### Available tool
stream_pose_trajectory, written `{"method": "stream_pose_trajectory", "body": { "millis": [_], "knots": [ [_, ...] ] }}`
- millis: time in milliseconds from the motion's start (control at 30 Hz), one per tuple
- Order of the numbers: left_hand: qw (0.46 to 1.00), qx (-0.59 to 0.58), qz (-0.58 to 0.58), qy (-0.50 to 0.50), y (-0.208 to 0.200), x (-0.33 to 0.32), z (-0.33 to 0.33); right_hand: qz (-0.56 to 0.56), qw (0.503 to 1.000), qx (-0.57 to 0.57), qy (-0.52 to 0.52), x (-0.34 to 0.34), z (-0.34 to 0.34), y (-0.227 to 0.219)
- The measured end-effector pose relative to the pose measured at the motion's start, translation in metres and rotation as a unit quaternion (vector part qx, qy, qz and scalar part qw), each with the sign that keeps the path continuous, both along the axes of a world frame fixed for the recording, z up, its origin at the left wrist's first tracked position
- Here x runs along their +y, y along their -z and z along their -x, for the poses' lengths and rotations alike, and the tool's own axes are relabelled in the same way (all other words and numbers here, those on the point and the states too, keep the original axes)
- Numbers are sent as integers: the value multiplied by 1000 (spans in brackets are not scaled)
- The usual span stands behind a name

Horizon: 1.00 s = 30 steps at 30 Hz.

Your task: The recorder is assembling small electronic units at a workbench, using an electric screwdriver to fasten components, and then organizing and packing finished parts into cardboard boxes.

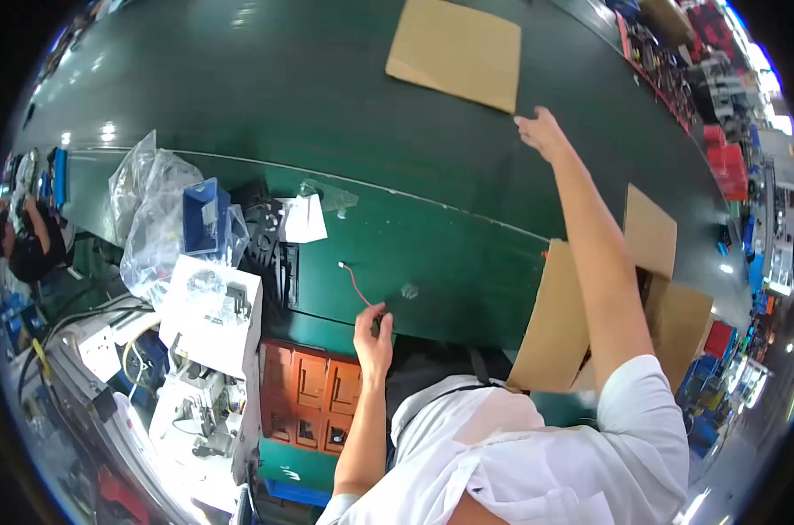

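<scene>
Between the fingertips of my left hand (pixel 374 341) is a thin red wire (pixel 356 284), with a small white connector at its far end. The fingers are closed on its near end, over the front edge of the green work surface (pixel 449 271). My right arm reaches far forward. At its end my right hand (pixel 541 133) is open, fingers stretched out beside the near right corner of a flat brown cardboard piece (pixel 456 52). Whether the fingertips touch that corner I cannot tell. Nothing shows in the right hand.
An open cardboard box (pixel 550 324) stands under my right arm. To the left are a white machine (pixel 209 394), orange trays (pixel 309 394), a blue bin (pixel 206 219), clear plastic bags (pixel 147 210), black parts and white paper (pixel 302 219). Another person (pixel 38 236) sits at the far left.
</scene>
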<state>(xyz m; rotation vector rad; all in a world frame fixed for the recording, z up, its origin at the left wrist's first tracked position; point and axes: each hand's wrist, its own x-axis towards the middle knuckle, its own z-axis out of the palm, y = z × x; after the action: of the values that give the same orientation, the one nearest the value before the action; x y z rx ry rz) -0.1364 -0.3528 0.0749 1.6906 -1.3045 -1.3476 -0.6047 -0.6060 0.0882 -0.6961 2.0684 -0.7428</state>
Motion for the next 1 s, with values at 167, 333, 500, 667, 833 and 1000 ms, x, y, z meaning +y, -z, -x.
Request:
{"method": "stream_pose_trajectory", "body": {
  "millis": [167,333,500,667,833,1000],
  "knots": [
    [984,-131,96,71,14,-23,5,78,968,70,-227,81,-27,-132],
    [942,-271,175,90,52,-50,-32,137,940,197,-243,238,39,-262],
    [868,-371,299,140,21,-74,21,38,958,262,-114,395,95,-246],
    [924,-112,291,221,-119,-6,194,-70,928,247,-269,501,95,-179],
    [853,-1,264,449,-187,81,331,37,956,155,-246,580,59,-261],
    [728,83,172,658,-176,149,401,21,981,68,-182,682,21,-253]
  ]
}}
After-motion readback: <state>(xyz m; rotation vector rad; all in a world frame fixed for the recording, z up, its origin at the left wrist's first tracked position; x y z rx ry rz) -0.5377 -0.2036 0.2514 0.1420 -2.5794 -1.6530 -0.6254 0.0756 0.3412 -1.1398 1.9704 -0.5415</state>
